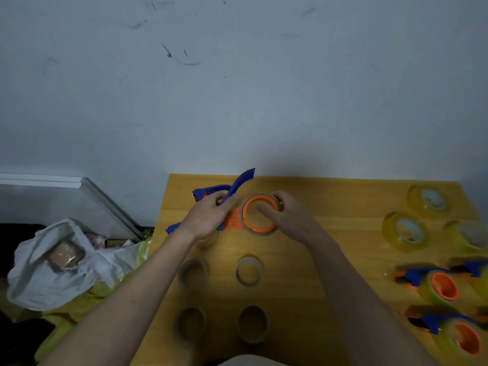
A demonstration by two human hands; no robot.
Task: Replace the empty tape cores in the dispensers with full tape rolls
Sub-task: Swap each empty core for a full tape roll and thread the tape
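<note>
A blue and orange tape dispenser (232, 191) lies near the far edge of the wooden table (330, 207). My left hand (208, 215) grips its blue body and handle. My right hand (285, 212) holds the thin brown empty core (264, 231) that rings the dispenser's orange wheel (260, 229), fingers over the wheel's right rim. Several empty brown cores, such as one (248, 270) just below the dispenser, stand in front of me. Full yellowish tape rolls (405, 231) (427, 199) lie at the right.
Two dispensers (435, 283) (459, 334) loaded with yellowish tape lie at the right edge of the table. Left of the table, on the floor, a white bag (60, 260) holds packed items over yellow plastic. A grey wall rises behind the table.
</note>
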